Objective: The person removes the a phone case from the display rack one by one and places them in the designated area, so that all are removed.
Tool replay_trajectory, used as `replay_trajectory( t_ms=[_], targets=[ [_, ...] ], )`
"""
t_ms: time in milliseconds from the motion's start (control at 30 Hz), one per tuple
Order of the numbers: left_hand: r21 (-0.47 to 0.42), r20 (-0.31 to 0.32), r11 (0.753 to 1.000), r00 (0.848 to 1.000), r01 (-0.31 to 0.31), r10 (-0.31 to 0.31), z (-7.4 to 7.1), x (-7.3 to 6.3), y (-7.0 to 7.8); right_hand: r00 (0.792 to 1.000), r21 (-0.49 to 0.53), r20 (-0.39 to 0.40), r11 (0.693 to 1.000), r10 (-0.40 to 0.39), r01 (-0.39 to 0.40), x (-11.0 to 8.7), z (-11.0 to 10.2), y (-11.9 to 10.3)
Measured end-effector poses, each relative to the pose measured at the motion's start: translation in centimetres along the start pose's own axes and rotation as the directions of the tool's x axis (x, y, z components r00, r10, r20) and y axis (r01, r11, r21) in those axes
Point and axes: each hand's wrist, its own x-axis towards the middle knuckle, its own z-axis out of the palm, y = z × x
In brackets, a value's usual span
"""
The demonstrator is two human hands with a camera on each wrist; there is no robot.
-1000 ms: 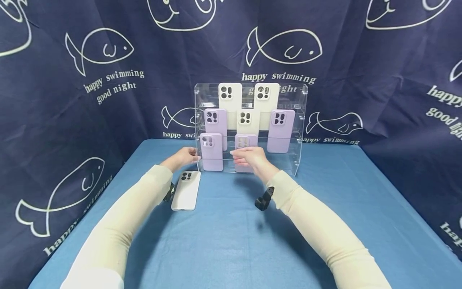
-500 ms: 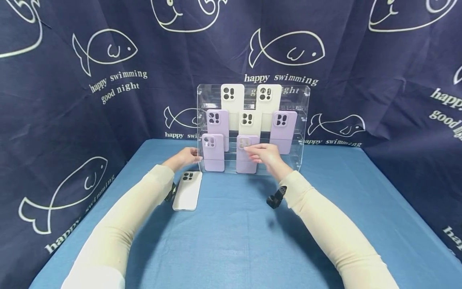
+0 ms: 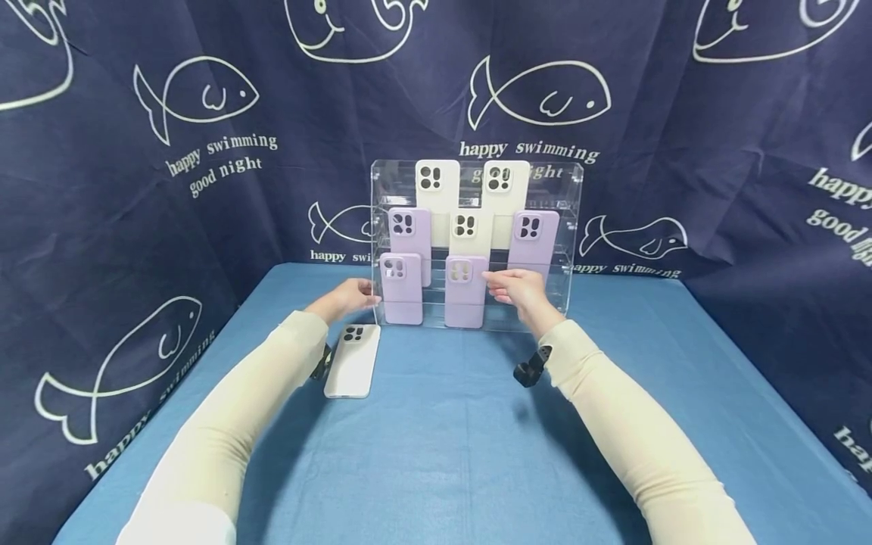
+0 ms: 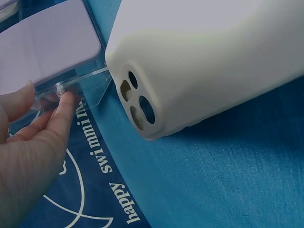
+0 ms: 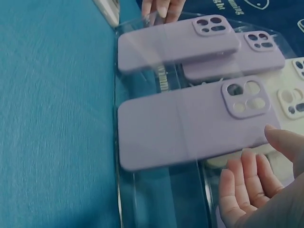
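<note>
A clear acrylic display stand [image 3: 431,315] holds lilac and white phone cases in rows. My left hand [image 3: 349,297] touches the stand's left side with its fingertips; the left wrist view shows its thumb [image 4: 23,97] at the panel, fingers loosely bent. Beside the right edge of the lower middle lilac phone case [image 3: 466,291] is my right hand [image 3: 523,291], its fingers relaxed and holding nothing. In the right wrist view the thumb tip lies close to that case, and I cannot tell whether it touches. Another lilac phone case [image 3: 403,291] stands at the lower left.
A white phone case [image 3: 353,362] lies on the blue cloth [image 3: 422,446] in front of the left hand. Higher on the stand are two white cases at the top, and a lilac case [image 3: 411,235], a white case [image 3: 470,231] and another lilac case [image 3: 534,238] below them.
My right hand has drawn away to the right from in front of the lower middle lilac case, uncovering it. The left hand stays at the stand's side.
</note>
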Motion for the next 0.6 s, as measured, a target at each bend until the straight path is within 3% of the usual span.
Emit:
replay_trajectory(
  t_ms=[133,600],
  targets=[
    [-0.027,0.012,1.0,1.0,-0.004,0.004,0.0,0.0,-0.1,0.999,-0.026,-0.03,0.999,0.022,-0.023,0.5,0.0,0.4],
    [-0.038,0.012,0.999,1.0,-0.018,0.019,0.0,0.3,-0.4,0.994,-0.059,0.018,0.993,0.105,-0.103,1.6,0.0,1.0]
  ],
)
